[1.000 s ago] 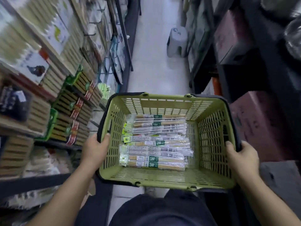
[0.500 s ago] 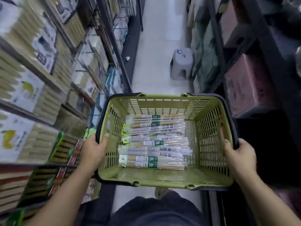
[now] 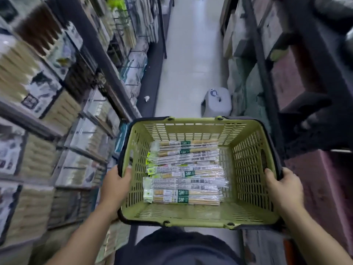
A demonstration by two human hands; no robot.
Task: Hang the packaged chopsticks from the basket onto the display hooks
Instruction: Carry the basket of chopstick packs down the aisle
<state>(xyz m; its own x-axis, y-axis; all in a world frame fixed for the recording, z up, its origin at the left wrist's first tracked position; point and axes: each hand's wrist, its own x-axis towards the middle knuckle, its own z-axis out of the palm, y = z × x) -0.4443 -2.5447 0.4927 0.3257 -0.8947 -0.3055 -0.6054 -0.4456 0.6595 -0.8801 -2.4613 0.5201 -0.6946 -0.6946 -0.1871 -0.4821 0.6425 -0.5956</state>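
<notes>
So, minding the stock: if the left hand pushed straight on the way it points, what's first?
The left wall of the basket, which the left hand grips; beyond, probably the packaged chopsticks.

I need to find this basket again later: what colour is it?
The basket is olive green with a dark rim; both hands hold it. The head view shows it best.

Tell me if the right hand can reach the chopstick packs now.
Likely not yet: the right hand grips the basket, helping carry it. The packs lie uncovered, so nothing else blocks it.
</notes>
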